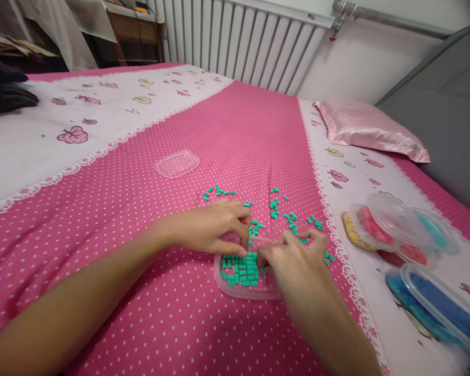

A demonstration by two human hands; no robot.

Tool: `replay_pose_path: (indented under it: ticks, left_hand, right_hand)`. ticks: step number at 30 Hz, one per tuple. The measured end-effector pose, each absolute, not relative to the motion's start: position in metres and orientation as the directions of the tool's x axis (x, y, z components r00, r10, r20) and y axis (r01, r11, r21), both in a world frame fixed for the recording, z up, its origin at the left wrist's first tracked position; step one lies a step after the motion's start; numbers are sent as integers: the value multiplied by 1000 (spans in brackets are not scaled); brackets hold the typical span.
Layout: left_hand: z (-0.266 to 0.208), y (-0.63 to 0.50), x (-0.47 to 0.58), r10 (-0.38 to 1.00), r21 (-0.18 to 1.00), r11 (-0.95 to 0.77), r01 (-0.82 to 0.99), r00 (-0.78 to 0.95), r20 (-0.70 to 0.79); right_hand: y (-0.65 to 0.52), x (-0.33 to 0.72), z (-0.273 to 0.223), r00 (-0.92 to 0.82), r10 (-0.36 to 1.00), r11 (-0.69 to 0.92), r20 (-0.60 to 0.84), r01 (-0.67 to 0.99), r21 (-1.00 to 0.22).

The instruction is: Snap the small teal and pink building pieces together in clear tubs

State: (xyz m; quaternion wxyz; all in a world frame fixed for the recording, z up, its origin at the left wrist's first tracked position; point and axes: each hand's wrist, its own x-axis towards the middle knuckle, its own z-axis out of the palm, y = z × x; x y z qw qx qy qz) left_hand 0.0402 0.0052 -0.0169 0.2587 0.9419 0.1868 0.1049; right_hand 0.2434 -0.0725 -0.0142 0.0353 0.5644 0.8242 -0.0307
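Note:
A shallow clear plastic container [223, 286] rests on the pink dotted bedspread. Small green toy blocks [245, 270] stand packed in rows across its left and middle part. Over its far left side my left hand [221, 224] reaches in, thumb and forefinger brought together just above the rows; whatever is between them is hidden. My right hand [297, 261] bends down into the right part, its fingers closed, with a green block [263, 270] at the fingertips. It covers much of that side. More loose green blocks [274, 209] lie scattered beyond the container.
A clear lid [177, 164] lies flat farther back on the bed. At the right are stacked tubs of yellow, red and light blue pieces [376, 224] and a tub of dark blue pieces [442, 300]. A pink pillow [370, 128] sits at the back right; a radiator [243, 42] stands behind.

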Motion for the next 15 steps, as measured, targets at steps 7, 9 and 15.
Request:
replay_pose_path:
  ticks: [7, 9, 15]
  left_hand:
    - [-19, 4, 42, 402, 551, -787, 278, 908, 116]
    - [-18, 3, 43, 403, 558, -782, 277, 908, 116]
    - [-18, 2, 42, 415, 554, -783, 283, 901, 126]
  right_hand:
    - [-75, 242, -14, -344, 933, 350, -101, 936, 46]
    - [-74, 240, -14, -345, 929, 353, -134, 935, 38]
    - [-74, 238, -18, -343, 932, 350, -118, 936, 43]
